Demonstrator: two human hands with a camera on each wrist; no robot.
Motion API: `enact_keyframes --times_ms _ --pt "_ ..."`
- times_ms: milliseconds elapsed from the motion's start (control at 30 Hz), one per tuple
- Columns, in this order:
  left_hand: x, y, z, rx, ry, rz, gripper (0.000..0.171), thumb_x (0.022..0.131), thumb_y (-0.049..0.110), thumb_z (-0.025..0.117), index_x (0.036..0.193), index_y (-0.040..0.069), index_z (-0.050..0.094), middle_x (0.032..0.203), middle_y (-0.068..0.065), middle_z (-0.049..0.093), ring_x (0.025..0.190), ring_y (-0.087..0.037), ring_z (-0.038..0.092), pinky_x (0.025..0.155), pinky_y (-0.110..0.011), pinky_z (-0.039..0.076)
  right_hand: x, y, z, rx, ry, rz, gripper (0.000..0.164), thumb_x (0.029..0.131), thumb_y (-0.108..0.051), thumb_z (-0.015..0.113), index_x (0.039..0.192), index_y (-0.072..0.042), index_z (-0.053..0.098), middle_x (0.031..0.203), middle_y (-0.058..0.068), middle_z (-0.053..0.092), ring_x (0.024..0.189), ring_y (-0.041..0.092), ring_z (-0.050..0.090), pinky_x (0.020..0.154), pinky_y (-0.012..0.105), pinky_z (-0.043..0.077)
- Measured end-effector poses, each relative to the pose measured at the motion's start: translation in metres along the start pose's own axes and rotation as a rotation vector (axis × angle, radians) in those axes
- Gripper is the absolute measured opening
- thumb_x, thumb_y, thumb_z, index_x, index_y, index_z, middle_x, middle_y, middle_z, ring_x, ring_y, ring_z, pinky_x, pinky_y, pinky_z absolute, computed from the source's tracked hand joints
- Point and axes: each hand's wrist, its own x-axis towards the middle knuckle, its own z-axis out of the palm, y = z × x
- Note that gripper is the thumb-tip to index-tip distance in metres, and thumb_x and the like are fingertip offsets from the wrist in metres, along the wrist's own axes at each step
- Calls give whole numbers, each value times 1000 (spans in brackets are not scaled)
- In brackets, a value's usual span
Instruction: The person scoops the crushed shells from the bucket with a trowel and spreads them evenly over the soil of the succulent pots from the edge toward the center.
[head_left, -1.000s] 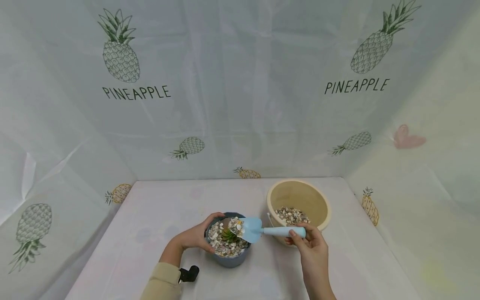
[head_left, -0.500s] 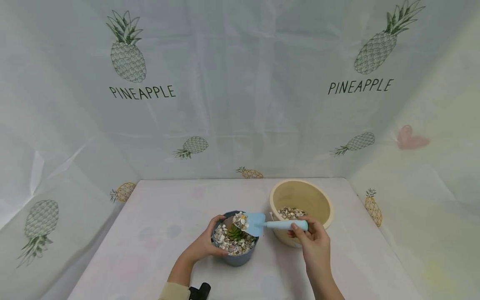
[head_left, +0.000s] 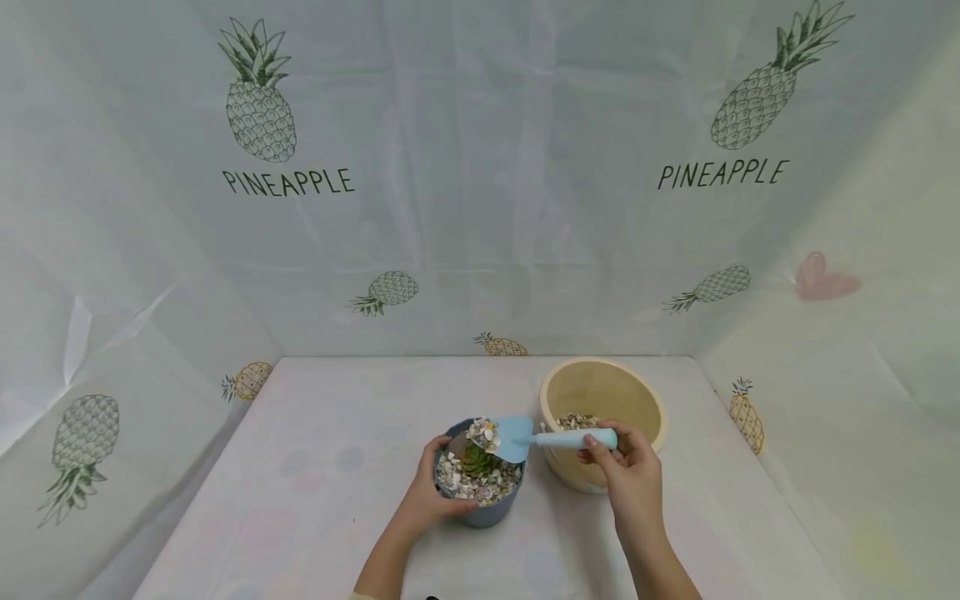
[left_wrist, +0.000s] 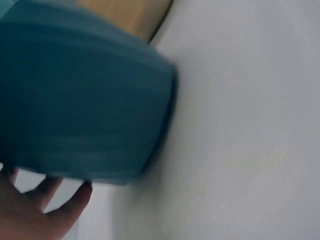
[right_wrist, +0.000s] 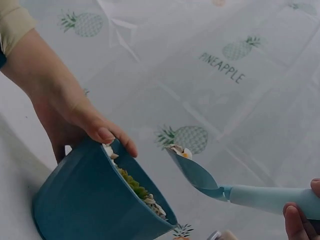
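My left hand (head_left: 432,497) grips the left side of a blue-grey flowerpot (head_left: 489,514), thumb at the near rim and fingers round the far side. Inside the pot, a green succulent (head_left: 477,461) sits among pale gravel (head_left: 455,477). My right hand (head_left: 637,487) pinches the handle of a light-blue trowel (head_left: 514,437) between thumb and fingers. Gravel is heaped on the blade's tip, over the far part of the pot. From the right wrist view, the trowel (right_wrist: 197,175) is raised above the tilted-looking rim. The pot's side (left_wrist: 85,95) fills much of the left wrist view.
A cream bucket (head_left: 573,468) with more gravel (head_left: 576,422) in it stands right of the pot, partly behind the trowel handle and right hand. A pale cloth (head_left: 360,417) covers the table. Pineapple-print sheeting (head_left: 480,208) walls off the back and sides.
In the head view, the pot and left hand have shifted right. The trowel's blade has moved right and slightly up, still loaded with gravel. The head view itself has shifted slightly.
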Motion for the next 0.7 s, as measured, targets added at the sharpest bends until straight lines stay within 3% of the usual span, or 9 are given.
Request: enact_keyframes --times_ms 500,600,700 --pt "-7 -1 49 74 336 35 111 58 28 96 145 7 30 148 -26 31 136 -49 27 106 -64 26 1 3 7 0 -70 2 32 87 5 70 113 14 54 93 8 66 71 18 66 70 29 57" --pt "-8 -1 52 87 343 42 114 59 29 95 147 6 27 148 -25 31 136 -48 27 107 -64 26 1 5 8 -16 -83 -4 31 86 4 70 112 13 55 92 9 65 71 18 67 70 29 58" --pt "-7 -2 47 94 292 35 117 60 31 94 150 7 23 150 -24 27 137 -48 25 106 -64 26 1 7 9 -39 -110 -6 31 86 3 71 112 11 57 93 10 65 72 19 67 70 30 58"
